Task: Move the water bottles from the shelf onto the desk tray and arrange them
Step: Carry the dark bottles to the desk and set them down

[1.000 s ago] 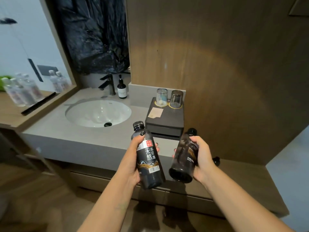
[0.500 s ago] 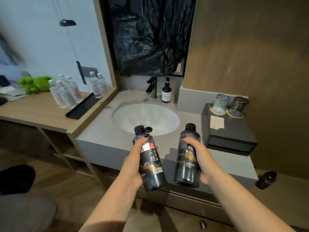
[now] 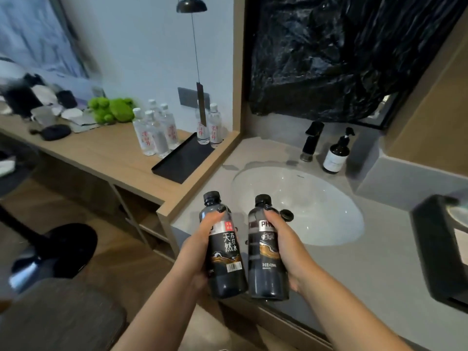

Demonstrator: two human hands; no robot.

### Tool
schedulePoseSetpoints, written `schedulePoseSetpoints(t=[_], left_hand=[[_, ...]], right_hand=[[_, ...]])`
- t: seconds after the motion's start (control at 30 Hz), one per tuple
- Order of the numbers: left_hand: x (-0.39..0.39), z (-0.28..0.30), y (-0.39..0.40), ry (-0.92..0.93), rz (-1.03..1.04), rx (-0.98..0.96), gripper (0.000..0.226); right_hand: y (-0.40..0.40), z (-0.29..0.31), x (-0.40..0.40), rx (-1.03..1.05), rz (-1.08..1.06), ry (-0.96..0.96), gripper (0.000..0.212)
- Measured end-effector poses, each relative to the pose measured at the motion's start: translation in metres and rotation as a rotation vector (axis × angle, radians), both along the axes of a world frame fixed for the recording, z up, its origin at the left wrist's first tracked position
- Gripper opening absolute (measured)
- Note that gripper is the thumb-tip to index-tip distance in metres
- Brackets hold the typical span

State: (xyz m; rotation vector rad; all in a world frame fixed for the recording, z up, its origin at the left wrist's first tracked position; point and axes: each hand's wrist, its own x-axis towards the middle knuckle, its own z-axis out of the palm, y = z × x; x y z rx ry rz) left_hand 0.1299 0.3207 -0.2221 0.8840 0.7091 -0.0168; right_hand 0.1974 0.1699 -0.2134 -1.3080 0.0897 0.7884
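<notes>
Left hand [image 3: 200,252]: wrapped round a dark soda-water bottle [image 3: 226,249], thumb up near the shoulder, black cap on, bottle roughly upright.
Right hand [image 3: 283,244]: clamped round a second dark bottle [image 3: 266,252], fingers curled across the upper label, cap on, upright. Bottles just beside each other, held in the air in front of the grey counter [image 3: 379,269], near the white basin [image 3: 304,206].
Black tray [image 3: 182,160]: on the wooden desk [image 3: 101,153], up and left of the hands, well apart from them. Two clear water bottles [image 3: 209,127] at its far end; near part bare.
Cluster of clear bottles [image 3: 155,133]: on the desk just beside the tray's left edge, apparently off it.
Step in hand, by judgement: carrying, both bottles in transit toward the tray.
Next move, by judgement: reach up and left over the desk edge, set both down upright on the bare near part, clear of the two already standing, then release.
Also present: faucet [image 3: 310,141], pump bottle [image 3: 336,155], green plush toy [image 3: 110,108].
</notes>
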Motion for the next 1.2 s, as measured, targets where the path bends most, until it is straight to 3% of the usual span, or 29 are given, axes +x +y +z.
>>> schedulePoseSetpoints(t=[0.23, 0.43, 0.6, 0.73, 0.83, 0.93, 0.97, 1.1, 1.2], left_hand=[[0.047, 0.004, 0.096, -0.012, 0.047, -0.057, 0.045], [0.070, -0.003, 0.183, 0.023, 0.080, -0.113, 0.077], [0.089, 0.004, 0.247, 0.041, 0.047, -0.063, 0.059], [0.109, 0.006, 0.285, 0.042, 0.056, 0.024, 0.061], [0.131, 0.005, 0.310, 0.048, 0.044, 0.086, 0.071], [0.154, 0.009, 0.331, 0.021, 0.038, 0.110, 0.094], [0.161, 0.009, 0.337, 0.016, 0.037, 0.127, 0.093], [0.183, 0.008, 0.362, 0.050, 0.086, 0.241, 0.049], [0.198, 0.005, 0.386, 0.065, 0.158, 0.303, 0.036]], right_hand=[[0.094, 0.010, 0.057, -0.060, 0.023, 0.022, 0.042], [0.169, 0.010, 0.086, -0.030, 0.026, 0.047, 0.045], [0.236, 0.008, 0.102, 0.010, -0.053, 0.101, 0.053], [0.275, 0.007, 0.118, -0.016, -0.055, 0.077, 0.053], [0.294, 0.004, 0.135, -0.070, -0.014, -0.025, 0.044], [0.312, 0.003, 0.155, -0.098, 0.034, -0.084, 0.043], [0.317, 0.002, 0.161, -0.106, 0.040, -0.103, 0.043], [0.339, -0.001, 0.182, -0.175, 0.049, -0.148, 0.037], [0.357, -0.006, 0.192, -0.223, 0.072, -0.171, 0.039]])
